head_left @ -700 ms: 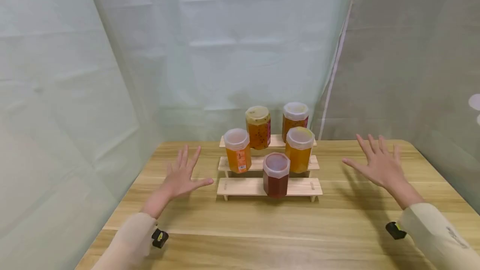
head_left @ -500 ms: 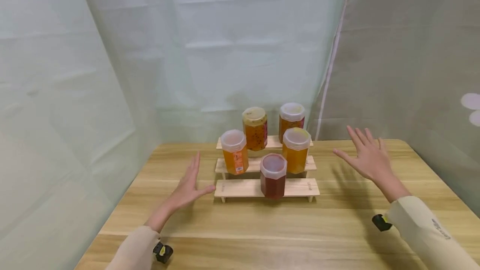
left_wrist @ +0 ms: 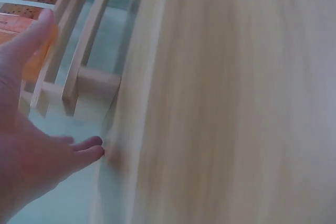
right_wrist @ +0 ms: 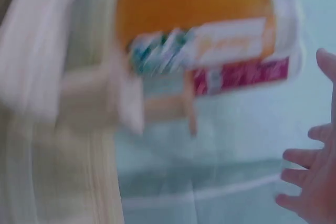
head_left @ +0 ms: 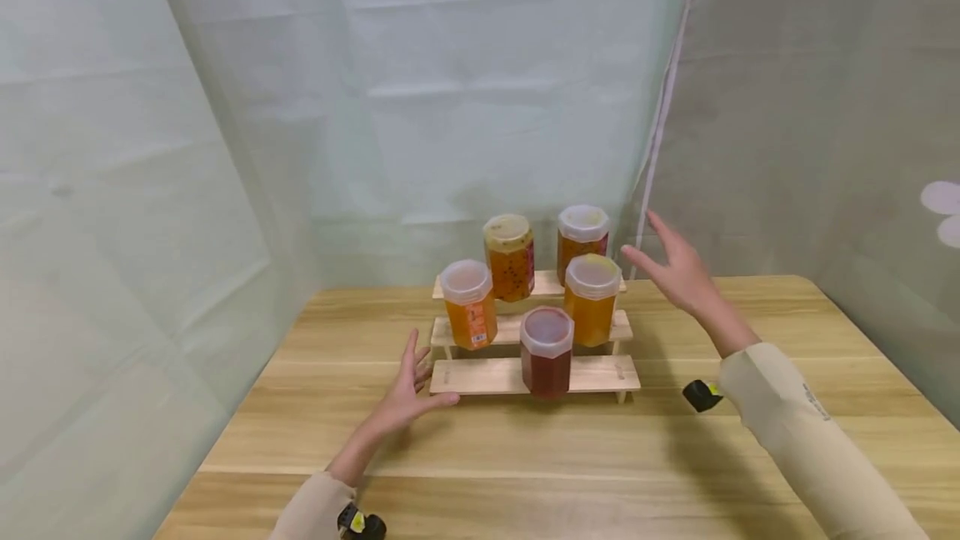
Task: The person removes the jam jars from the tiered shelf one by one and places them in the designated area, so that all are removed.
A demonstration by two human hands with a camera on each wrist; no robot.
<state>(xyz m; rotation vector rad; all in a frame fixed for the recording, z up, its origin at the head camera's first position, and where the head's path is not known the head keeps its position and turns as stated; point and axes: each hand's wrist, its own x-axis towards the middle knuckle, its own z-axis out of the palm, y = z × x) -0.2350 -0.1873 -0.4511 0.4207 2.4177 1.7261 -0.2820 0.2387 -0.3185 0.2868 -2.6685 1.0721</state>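
Note:
My left hand [head_left: 405,394] is beside the left end of the lowest step of a wooden three-step rack [head_left: 480,375], thumb spread from the fingers. My right hand [head_left: 678,273] hovers right of the rack's upper steps, fingers extended and holding nothing. On the lowest step stands a jar of dark red jam [head_left: 547,352]. The middle step bears an orange jar [head_left: 470,307] with an orange label at left and a yellow-orange jar [head_left: 592,302] at right. Two seed-flecked jars, one left [head_left: 510,261] and one right [head_left: 582,236], stand on the top step.
The rack stands on a wood-grain table [head_left: 525,473]. Pale cloth [head_left: 480,107] hangs behind and to the left, greyer cloth [head_left: 810,123] to the right. A small black device [head_left: 702,395] is at the right wrist, another [head_left: 362,523] at the left.
My right hand has moved left and up toward the rack's right side. My left hand has moved right and slightly down to the lowest step's left end. The jars keep their places on the rack.

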